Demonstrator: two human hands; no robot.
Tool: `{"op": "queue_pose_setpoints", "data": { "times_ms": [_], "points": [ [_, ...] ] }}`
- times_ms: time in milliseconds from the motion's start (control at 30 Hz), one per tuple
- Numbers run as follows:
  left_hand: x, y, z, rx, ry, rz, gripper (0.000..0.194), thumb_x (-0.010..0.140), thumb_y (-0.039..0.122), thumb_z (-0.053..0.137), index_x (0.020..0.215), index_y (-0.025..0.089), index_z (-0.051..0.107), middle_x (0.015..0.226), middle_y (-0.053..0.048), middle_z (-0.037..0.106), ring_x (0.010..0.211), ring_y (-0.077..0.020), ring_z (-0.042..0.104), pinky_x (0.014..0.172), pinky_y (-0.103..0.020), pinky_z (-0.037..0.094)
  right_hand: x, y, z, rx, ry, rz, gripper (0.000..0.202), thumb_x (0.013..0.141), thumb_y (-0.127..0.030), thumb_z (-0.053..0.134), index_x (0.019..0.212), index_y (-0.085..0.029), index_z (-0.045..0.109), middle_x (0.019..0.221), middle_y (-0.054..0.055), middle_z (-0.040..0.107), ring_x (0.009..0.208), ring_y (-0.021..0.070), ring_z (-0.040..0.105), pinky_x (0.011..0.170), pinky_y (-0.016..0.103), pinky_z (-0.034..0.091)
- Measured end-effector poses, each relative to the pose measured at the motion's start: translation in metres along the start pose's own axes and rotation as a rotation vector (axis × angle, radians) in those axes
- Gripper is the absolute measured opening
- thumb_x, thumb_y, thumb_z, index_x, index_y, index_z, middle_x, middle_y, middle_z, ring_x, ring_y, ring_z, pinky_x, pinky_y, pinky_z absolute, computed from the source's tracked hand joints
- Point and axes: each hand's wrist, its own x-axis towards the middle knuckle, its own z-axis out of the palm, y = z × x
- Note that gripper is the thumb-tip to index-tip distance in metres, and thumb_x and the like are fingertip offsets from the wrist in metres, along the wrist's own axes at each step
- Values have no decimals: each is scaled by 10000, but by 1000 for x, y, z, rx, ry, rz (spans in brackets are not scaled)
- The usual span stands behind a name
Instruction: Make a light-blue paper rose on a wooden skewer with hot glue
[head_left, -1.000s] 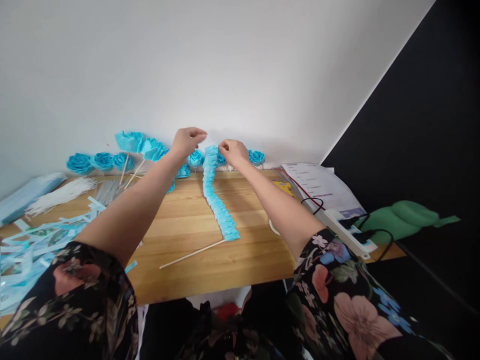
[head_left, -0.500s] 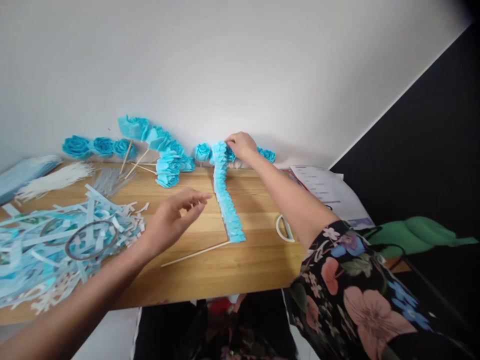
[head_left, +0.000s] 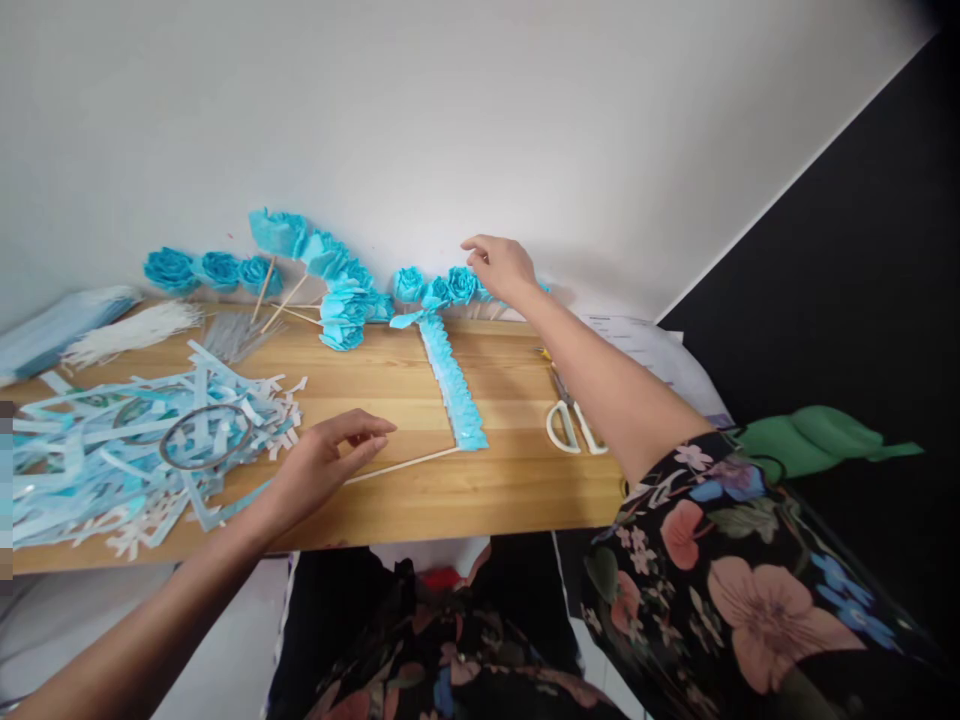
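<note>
A long ruffled blue paper strip (head_left: 454,390) lies on the wooden table, its far end bent over toward the left. At its near end a thin wooden stick (head_left: 409,464) touches it and runs left under my left hand (head_left: 334,455). That hand hovers low over the table, fingers stretched and thumb apart, holding nothing. My right hand (head_left: 504,268) is raised near the wall, beside and partly over the blue paper flowers (head_left: 460,285) at the back. Its fingers are loosely bent and apart, with nothing between them.
Shredded blue and white paper strips (head_left: 150,480) with a dark ring (head_left: 206,436) cover the table's left. More blue flowers on sticks (head_left: 343,314) lean behind. White-handled scissors (head_left: 574,425) lie under my right forearm. Papers (head_left: 645,350) and a green object (head_left: 817,440) are at right.
My right hand has come off the strip's far end and moved up and right. The strip's end now flops left. My left hand has drawn back slightly. More of the scissors shows.
</note>
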Motion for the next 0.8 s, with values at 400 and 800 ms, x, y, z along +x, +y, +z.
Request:
{"op": "queue_pose_setpoints", "data": {
  "times_ms": [400, 800],
  "points": [
    [-16, 17, 4, 93, -54, 33, 314, 885, 499, 610, 738, 234, 693, 777, -41, 726, 739, -202, 662, 685, -300, 494, -91, 25, 29, 314, 31, 42, 371, 932, -182, 487, 1214, -187, 728, 1045, 29, 778, 958, 176, 696, 914, 312, 504],
    [108, -3, -18, 509, 245, 43, 218, 856, 306, 574, 905, 200, 758, 957, -80, 767, 860, -238, 660, 750, -313, 440, -128, 15, 76, 445, 32, 249, 371, 922, -150, 483, 1195, -185, 732, 1036, 38, 802, 971, 179, 723, 876, 287, 515]
  ]
}}
